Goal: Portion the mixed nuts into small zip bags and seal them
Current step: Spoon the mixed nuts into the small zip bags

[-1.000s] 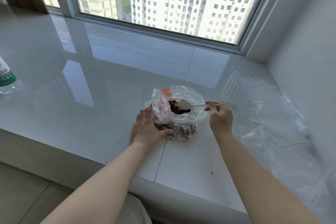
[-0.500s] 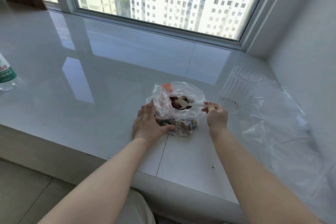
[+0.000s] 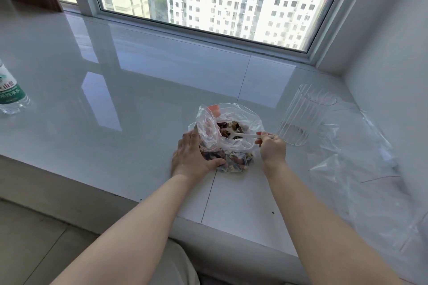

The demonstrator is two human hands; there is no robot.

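**Spoon dipping deeper into the nut bag**

At the centre of the frame, the right hand [image 3: 269, 149] is pinching the handle of a white plastic spoon [image 3: 243, 134] between thumb and fingertips. Compared with a second ago, the spoon's bowl is sitting lower among the mixed nuts [image 3: 231, 128], partly buried instead of resting on top, so a scoop appears to be under way. The left hand [image 3: 193, 157] is gripping the lower left side of the open zip bag [image 3: 234, 141], fingers curled round the plastic and thumb pressing its front, steadying it on the white sill [image 3: 139, 99] as before. The clear ribbed cup [image 3: 303, 118], right of centre, is holding no nuts yet, and the loose plastic bags [image 3: 347, 169] at the right are lying unfilled, so portioning is probably only beginning.
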